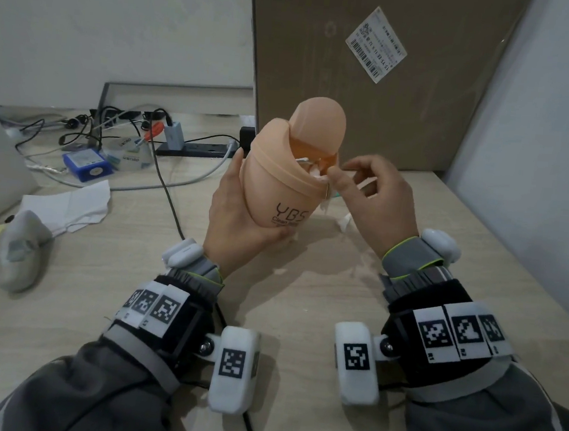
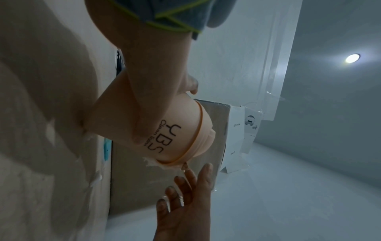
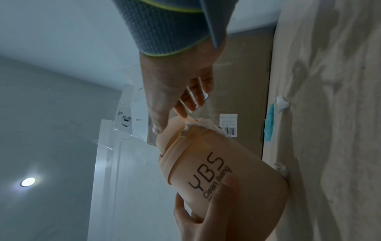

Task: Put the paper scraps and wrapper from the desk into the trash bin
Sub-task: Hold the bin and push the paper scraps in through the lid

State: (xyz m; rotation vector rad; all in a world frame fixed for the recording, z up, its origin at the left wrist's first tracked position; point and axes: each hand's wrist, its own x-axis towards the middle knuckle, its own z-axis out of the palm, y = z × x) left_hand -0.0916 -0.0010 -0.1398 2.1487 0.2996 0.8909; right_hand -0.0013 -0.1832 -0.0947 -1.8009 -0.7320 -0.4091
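Gripping "YBS Clean living" bin [image 1: 279, 184], left hand [image 1: 238, 218]; right hand [image 1: 374, 192] fingers pinching paper scrap [image 3: 203, 123].

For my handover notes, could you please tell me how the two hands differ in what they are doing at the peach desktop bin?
The left hand wraps round the body of the peach desktop bin, tilting it; the right hand holds no bin.
The left hand sits low by the printed lettering; the right hand is at the bin's mouth, where white paper sticks out.
The left fingers are curled; the right fingers are loosely spread.
Both wear grey wrist cuffs.

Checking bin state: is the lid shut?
No. The trash bin lid is swung open, with white paper showing at the mouth.
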